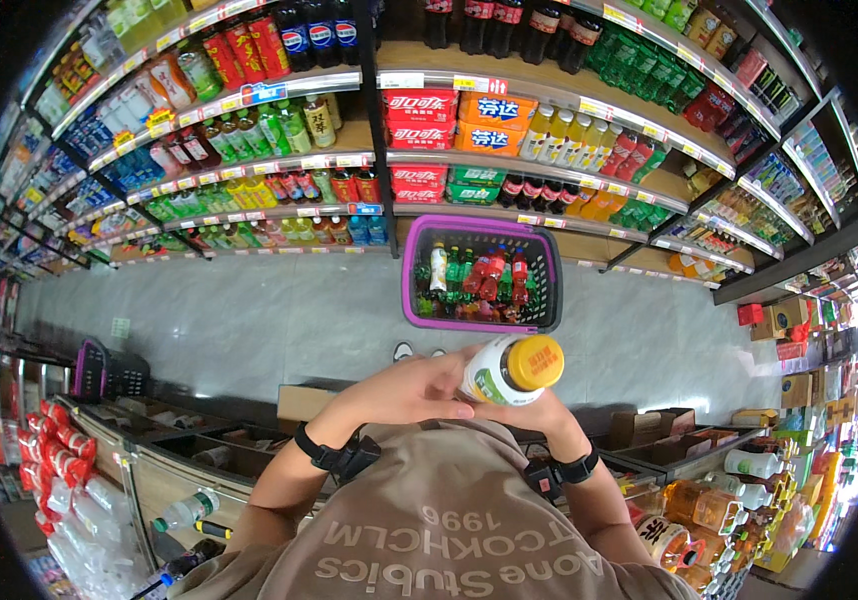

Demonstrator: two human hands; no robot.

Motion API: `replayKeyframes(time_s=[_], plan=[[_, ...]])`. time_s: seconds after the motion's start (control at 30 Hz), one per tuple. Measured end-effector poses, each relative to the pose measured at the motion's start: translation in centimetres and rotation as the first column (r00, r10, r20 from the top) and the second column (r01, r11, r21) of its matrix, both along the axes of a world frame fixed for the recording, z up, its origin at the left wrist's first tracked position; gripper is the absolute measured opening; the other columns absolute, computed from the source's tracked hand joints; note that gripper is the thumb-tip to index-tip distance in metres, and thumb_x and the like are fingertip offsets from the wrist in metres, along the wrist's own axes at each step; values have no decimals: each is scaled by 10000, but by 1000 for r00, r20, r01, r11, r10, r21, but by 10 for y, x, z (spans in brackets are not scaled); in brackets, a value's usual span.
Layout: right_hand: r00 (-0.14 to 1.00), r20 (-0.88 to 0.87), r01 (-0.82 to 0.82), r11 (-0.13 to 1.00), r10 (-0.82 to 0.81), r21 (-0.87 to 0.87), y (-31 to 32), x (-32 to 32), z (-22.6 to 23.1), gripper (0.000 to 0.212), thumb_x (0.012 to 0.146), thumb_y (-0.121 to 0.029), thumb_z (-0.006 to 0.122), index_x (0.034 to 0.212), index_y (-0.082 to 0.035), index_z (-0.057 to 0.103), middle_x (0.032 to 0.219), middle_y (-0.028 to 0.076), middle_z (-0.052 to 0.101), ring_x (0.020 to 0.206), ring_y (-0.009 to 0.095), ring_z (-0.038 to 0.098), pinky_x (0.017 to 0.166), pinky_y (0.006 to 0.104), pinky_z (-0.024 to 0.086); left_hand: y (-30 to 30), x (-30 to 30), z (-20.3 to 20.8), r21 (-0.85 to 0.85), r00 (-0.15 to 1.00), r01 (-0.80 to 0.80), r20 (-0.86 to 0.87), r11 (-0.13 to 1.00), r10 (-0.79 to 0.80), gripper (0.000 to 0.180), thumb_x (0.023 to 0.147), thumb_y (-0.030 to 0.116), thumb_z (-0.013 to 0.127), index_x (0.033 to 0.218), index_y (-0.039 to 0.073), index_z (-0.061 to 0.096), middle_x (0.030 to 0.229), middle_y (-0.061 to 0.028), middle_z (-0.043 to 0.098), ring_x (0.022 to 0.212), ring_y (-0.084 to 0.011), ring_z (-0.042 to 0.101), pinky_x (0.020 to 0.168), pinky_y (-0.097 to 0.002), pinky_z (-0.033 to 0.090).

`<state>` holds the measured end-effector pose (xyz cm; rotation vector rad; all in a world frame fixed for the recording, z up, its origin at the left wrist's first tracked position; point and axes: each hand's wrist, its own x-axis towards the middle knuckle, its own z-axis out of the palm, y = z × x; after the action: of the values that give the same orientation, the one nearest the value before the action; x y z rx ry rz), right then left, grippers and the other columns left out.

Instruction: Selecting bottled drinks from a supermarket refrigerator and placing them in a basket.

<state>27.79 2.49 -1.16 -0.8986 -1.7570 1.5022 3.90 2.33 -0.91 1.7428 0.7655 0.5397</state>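
Close in front of my chest I hold a bottle (494,372) with a wide yellow cap and a white and green label. It is tilted, with its cap toward the right. My left hand (419,388) is closed round its left side, fingers partly hidden behind it. From below and the right, my right hand (541,412) grips the same bottle; most of its fingers are out of sight. Beyond the hands, a black shopping basket with a purple rim (408,265) stands on the floor, holding several green, red-labelled and dark bottles plus one white-labelled bottle (438,268).
Ahead, drink shelves (294,165) carry rows of bottles, cans and shrink-wrapped packs. A second dark basket (124,372) sits at the left. Behind me are open cartons (639,428), a lying clear bottle (187,509), red-topped bottles (54,450) and large oil jugs (699,505).
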Motion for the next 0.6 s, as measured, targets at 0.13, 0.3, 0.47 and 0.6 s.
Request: replayKeyframes(time_s=[0.13, 0.3, 0.47, 0.6], plan=[[998, 20, -66, 998, 66, 13, -4, 6, -9, 516, 757, -125, 912, 1204, -43, 668, 1175, 77, 731, 1077, 183, 688, 953, 364, 543, -7, 8, -3, -244, 907, -134, 360, 961, 218, 782, 806, 146, 902, 1415, 114, 412, 818, 23, 499, 758, -103, 457, 704, -287, 392], [996, 40, -78, 996, 76, 52, -3, -1, -3, 566, 751, -145, 899, 1248, -27, 654, 1216, 91, 726, 1109, 194, 686, 980, 375, 536, -9, 24, 0, -87, 928, -235, 277, 968, 250, 1242, 689, 164, 978, 1640, 142, 180, 1026, -6, 585, 944, -123, 554, 881, -303, 437], [992, -121, -38, 997, 30, -70, 0, -6, 2, 576, 720, -193, 884, 1221, -28, 651, 1186, 105, 728, 1050, 256, 709, 951, 383, 544, -11, 32, 16, -119, 911, -323, 231, 939, 343, 1227, 647, 241, 1003, 1616, 100, 264, 1243, -68, 658, 1164, -179, 626, 1067, -380, 461], [997, 70, -41, 972, 25, 231, 7, -18, -9, 483, 708, -182, 866, 1114, -12, 666, 1070, 170, 723, 941, 409, 691, 830, 428, 569, -8, 30, 1, 119, 930, -354, 144, 928, 337, 1214, 612, 281, 1020, 1588, 86, 327, 1238, -73, 665, 1175, -199, 629, 1068, -375, 459]])
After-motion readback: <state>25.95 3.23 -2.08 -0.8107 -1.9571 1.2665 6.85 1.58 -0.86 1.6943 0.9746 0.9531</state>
